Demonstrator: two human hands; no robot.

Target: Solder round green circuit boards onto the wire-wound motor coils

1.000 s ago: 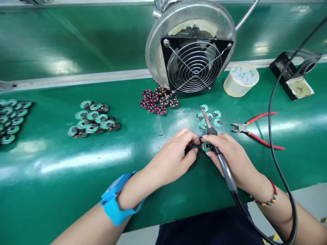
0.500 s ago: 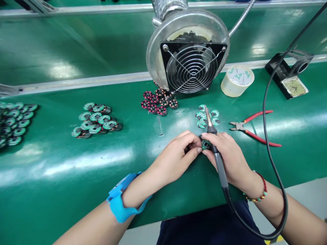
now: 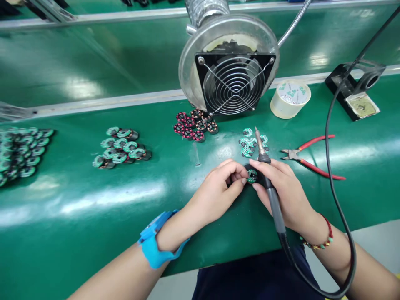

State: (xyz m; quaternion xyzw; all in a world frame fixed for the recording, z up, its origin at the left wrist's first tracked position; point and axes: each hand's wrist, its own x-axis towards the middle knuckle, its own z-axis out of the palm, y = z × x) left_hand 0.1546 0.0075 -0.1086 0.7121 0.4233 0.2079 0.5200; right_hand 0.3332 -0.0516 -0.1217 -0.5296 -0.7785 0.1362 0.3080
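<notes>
Between my two hands is a small motor part with a round green circuit board [image 3: 252,176] on top. My left hand [image 3: 220,189] pinches its left side with thumb and fingers. A soldering iron [image 3: 274,204] lies in my right hand [image 3: 286,191], its bare metal tip pointing up and away from the board. My right thumb and forefinger are just right of the part, a little apart from it. Just beyond my hands is a cluster of loose round circuit boards [image 3: 248,142]. Red-handled cutters [image 3: 293,154] lie open to the right of them.
A fume extractor fan [image 3: 236,91] hangs over the back. Beneath it sit wound copper coils [image 3: 188,133]. Board-topped coils [image 3: 120,144] stand left, with a larger stack [image 3: 23,154] farther left. A tape roll [image 3: 290,100], an iron stand [image 3: 356,93] and the iron's cable [image 3: 328,162] are right.
My right hand has drawn slightly right with the iron, its thumb and forefinger away from the board. More of the board shows. My left hand keeps its pinch.
</notes>
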